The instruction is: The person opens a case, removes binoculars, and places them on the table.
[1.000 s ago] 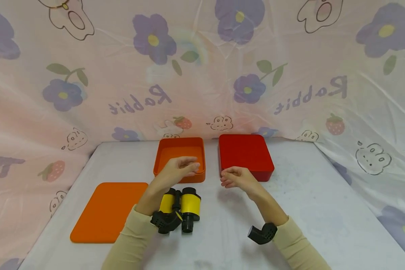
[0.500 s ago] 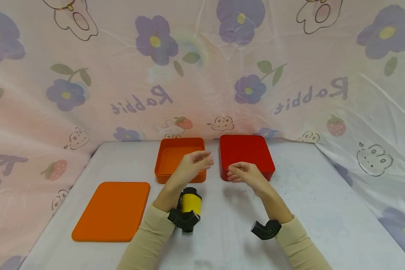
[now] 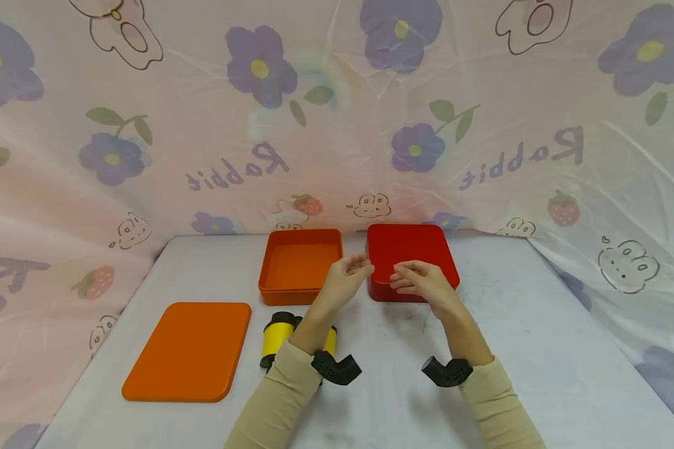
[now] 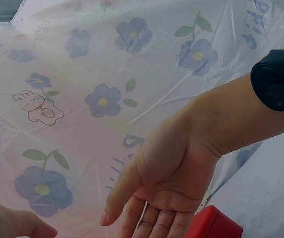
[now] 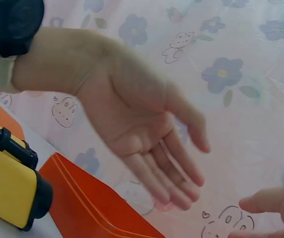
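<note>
Both bare hands are raised above the far part of the white-covered table point(image 3: 517, 324), and the step in hand looks to be a reach towards the glossy red, square, rounded-cornered box point(image 3: 412, 243), probably plastic, which sits at the table's far edge, right of its middle. The left hand point(image 3: 345, 279) is in front of the gap between that box and the uncovered orange, rounded-square box point(image 3: 283, 298) to its left; the right hand point(image 3: 427, 285) is in front of the red box's near side. Neither hand holds anything: the wrist views show bare palms, long loose fingers and thumbs well apart from them. Whether any fingertip touches the red box I cannot tell. Closing on it would call for the hands to part and settle on opposite sides, then press inward evenly, since the smooth walls may slip. The flat orange, rounded-square lid point(image 3: 188, 352) lies by the table's left edge, and the yellow-and-black, two-barrelled binoculars point(image 3: 277, 340) lie between it and the left forearm, partly hidden, so that arm's way back should clear them.
</note>
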`<state>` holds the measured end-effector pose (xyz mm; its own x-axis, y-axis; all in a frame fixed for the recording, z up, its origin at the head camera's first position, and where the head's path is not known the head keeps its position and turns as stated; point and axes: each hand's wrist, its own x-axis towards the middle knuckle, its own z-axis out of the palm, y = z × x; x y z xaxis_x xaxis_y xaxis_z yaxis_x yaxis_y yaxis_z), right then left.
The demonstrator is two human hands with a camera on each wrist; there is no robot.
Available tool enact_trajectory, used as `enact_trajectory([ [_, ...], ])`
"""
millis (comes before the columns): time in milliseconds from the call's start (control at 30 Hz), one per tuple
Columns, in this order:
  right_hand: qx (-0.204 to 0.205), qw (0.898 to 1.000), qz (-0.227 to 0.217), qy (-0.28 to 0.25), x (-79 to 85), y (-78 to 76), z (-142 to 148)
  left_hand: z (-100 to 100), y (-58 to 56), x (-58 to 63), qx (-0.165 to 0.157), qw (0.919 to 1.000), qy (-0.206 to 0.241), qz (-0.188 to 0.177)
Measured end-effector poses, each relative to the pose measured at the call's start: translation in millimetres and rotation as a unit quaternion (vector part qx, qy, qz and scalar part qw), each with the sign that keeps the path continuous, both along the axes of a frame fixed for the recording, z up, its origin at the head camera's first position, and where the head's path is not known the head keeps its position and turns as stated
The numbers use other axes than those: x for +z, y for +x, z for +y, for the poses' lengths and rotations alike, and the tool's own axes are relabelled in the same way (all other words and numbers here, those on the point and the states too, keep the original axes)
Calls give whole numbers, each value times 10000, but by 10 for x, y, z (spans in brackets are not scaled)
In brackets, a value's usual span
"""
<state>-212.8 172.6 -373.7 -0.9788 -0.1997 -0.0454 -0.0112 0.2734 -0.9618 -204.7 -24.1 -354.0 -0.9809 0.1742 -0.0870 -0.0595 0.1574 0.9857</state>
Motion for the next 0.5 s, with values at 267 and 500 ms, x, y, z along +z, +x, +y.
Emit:
enact_trajectory([
  [267, -354, 9993, 5, -74, -32, -19, 150, 162, -63, -167, 297, 9990, 291, 184],
  [500, -821, 9964, 160, -163, -31, -52, 313, 338, -114, -244, 733, 9930, 928, 8],
])
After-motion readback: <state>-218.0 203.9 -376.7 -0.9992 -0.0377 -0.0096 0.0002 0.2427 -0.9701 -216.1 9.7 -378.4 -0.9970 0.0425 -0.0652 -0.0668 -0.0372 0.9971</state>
